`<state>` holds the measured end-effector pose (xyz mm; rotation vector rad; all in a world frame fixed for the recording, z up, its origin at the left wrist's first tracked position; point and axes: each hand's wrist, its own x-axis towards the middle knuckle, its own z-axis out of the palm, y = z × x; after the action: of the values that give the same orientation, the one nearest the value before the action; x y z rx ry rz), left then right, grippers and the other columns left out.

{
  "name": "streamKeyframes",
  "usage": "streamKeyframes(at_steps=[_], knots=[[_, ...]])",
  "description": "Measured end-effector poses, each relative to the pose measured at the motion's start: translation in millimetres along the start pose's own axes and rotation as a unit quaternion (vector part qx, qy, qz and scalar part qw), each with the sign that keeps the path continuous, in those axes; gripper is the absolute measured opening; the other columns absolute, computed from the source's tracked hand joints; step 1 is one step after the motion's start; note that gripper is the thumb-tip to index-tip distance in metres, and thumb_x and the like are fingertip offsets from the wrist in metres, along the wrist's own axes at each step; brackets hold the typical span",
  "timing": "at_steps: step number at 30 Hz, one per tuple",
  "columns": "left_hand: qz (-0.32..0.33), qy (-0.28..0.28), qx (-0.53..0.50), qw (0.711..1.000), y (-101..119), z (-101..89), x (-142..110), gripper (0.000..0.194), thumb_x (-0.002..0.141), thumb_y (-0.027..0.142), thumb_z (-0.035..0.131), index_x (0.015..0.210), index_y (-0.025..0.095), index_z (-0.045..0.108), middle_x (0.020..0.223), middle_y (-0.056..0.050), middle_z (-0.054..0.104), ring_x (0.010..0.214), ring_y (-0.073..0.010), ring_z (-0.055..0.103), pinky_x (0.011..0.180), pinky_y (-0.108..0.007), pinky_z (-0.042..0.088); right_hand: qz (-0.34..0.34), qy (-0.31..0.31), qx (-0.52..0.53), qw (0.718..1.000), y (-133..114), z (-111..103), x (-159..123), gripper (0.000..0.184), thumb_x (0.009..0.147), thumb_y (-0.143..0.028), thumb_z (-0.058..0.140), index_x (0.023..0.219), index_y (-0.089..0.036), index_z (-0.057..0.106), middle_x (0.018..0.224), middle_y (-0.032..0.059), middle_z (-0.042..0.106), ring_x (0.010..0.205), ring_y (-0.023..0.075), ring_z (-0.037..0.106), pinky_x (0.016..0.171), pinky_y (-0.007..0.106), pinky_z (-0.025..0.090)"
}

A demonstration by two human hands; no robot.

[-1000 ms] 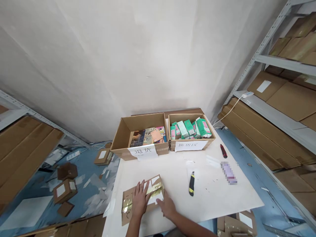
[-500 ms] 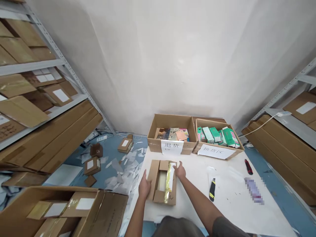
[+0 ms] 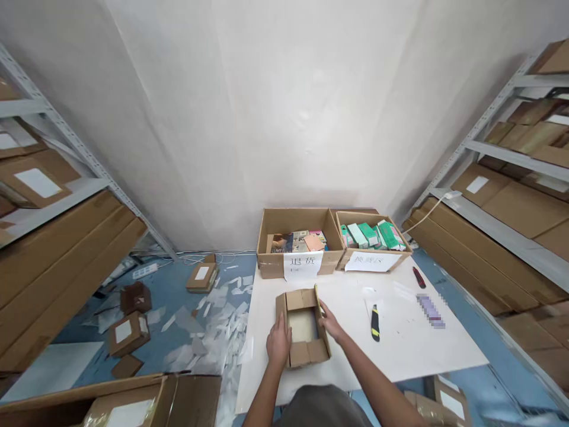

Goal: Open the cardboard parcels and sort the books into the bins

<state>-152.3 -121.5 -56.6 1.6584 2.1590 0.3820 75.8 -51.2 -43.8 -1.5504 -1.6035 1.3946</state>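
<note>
A small cardboard box (image 3: 309,353) lies on the white table in front of me with its flaps spread. Through its opening shows a pale, flat surface; whether that is the contents or the bottom I cannot tell. My left hand (image 3: 279,343) grips the left side of the box, fingers along the raised flap. On the other side, my right hand (image 3: 329,323) holds the right flap, which stands nearly upright. To the right of that hand lies a black and yellow utility knife (image 3: 375,324).
Two larger cartons with handwritten paper signs stand at the table's back: one holds mixed small boxes (image 3: 283,242), the other green and white boxes (image 3: 368,233). A red and black knife (image 3: 418,277) lies at right. Paper scraps (image 3: 222,338) litter the floor; shelves flank both sides.
The taped right flap has swung up from lying flat, and the opening is wider. My left hand has come in closer to the box. The view has turned rightward.
</note>
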Motion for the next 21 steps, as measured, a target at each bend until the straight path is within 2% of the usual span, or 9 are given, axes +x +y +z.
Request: streamKeyframes(at_steps=[3, 6, 8, 11, 14, 17, 19, 21], knots=[[-0.046, -0.023, 0.031, 0.998, 26.9, -16.3, 3.8, 0.081, 0.089, 0.025, 0.063, 0.161, 0.028, 0.026, 0.137, -0.014, 0.062, 0.118, -0.028, 0.064, 0.093, -0.035, 0.049, 0.034, 0.01, 0.09, 0.995, 6.8, -40.2, -14.9, 0.073, 0.07, -0.033, 0.062, 0.141, -0.021, 0.057, 0.133, 0.0093, 0.069, 0.121, 0.033, 0.064, 0.103, 0.046, 0.052], [-0.041, -0.048, 0.038, 0.997, 39.7, -23.2, 7.8, 0.109, 0.076, 0.034, 0.081, 0.163, 0.024, 0.016, 0.138, -0.019, 0.057, 0.123, -0.0343, 0.06, 0.094, -0.039, 0.049, 0.11, 0.056, 0.092, 0.988, 23.9, -50.0, -34.1, 0.073, 0.072, -0.048, 0.073, 0.138, -0.022, 0.058, 0.119, 0.0105, 0.073, 0.113, 0.0331, 0.068, 0.1, 0.048, 0.053], [-0.035, -0.077, 0.024, 0.996, 37.2, -24.9, 8.3, 0.121, 0.071, 0.041, 0.085, 0.164, 0.024, 0.01, 0.143, -0.021, 0.052, 0.128, -0.0371, 0.057, 0.096, -0.042, 0.049, 0.167, 0.083, 0.079, 0.979, 34.5, -42.8, -42.7, 0.079, 0.072, -0.058, 0.077, 0.139, -0.021, 0.056, 0.121, 0.0128, 0.073, 0.114, 0.0331, 0.067, 0.102, 0.049, 0.052], [-0.02, -0.097, -0.026, 0.995, 23.5, -27.9, 6.1, 0.121, 0.073, 0.051, 0.082, 0.165, 0.025, 0.007, 0.155, -0.021, 0.043, 0.142, -0.0367, 0.047, 0.106, -0.044, 0.045, 0.222, 0.102, 0.093, 0.965, 45.4, -25.0, -49.4, 0.078, 0.077, -0.069, 0.073, 0.137, -0.021, 0.057, 0.132, 0.0152, 0.067, 0.122, 0.0314, 0.064, 0.103, 0.045, 0.052], [-0.001, -0.134, -0.084, 0.987, 8.2, -32.7, 3.2, 0.127, 0.07, 0.062, 0.081, 0.165, 0.022, 0.006, 0.167, -0.019, 0.029, 0.155, -0.035, 0.028, 0.118, -0.043, 0.036, 0.274, 0.062, 0.164, 0.946, 51.5, -9.6, -53.9, 0.072, 0.089, -0.077, 0.054, 0.134, -0.022, 0.058, 0.134, 0.015, 0.067, 0.118, 0.0298, 0.067, 0.093, 0.043, 0.058], [0.04, -0.206, -0.094, 0.973, -2.8, -36.6, -4.5, 0.14, 0.059, 0.07, 0.085, 0.166, 0.02, 0.009, 0.172, -0.019, 0.014, 0.159, -0.0391, 0.01, 0.124, -0.047, 0.027, 0.304, 0.02, 0.217, 0.927, 53.0, 1.8, -56.1, 0.071, 0.095, -0.079, 0.038, 0.137, -0.024, 0.056, 0.134, 0.0137, 0.067, 0.114, 0.028, 0.069, 0.085, 0.041, 0.06], [0.067, -0.249, -0.07, 0.964, -6.2, -36.7, -15.3, 0.145, 0.049, 0.068, 0.09, 0.165, 0.024, 0.015, 0.174, -0.018, 0.005, 0.159, -0.0428, 0.003, 0.124, -0.05, 0.026, 0.304, 0.012, 0.212, 0.929, 50.9, 10.0, -53.4, 0.07, 0.096, -0.08, 0.034, 0.137, -0.027, 0.056, 0.137, 0.0123, 0.066, 0.116, 0.0268, 0.068, 0.085, 0.039, 0.059], [0.074, -0.245, -0.035, 0.966, -6.4, -34.5, -29.2, 0.146, 0.043, 0.06, 0.095, 0.164, 0.027, 0.022, 0.174, -0.016, -0.002, 0.158, -0.0455, -0.001, 0.123, -0.053, 0.027, 0.301, 0.005, 0.195, 0.933, 46.6, 19.9, -46.3, 0.07, 0.097, -0.08, 0.032, 0.135, -0.028, 0.057, 0.137, 0.0112, 0.066, 0.117, 0.0262, 0.067, 0.086, 0.038, 0.058]])
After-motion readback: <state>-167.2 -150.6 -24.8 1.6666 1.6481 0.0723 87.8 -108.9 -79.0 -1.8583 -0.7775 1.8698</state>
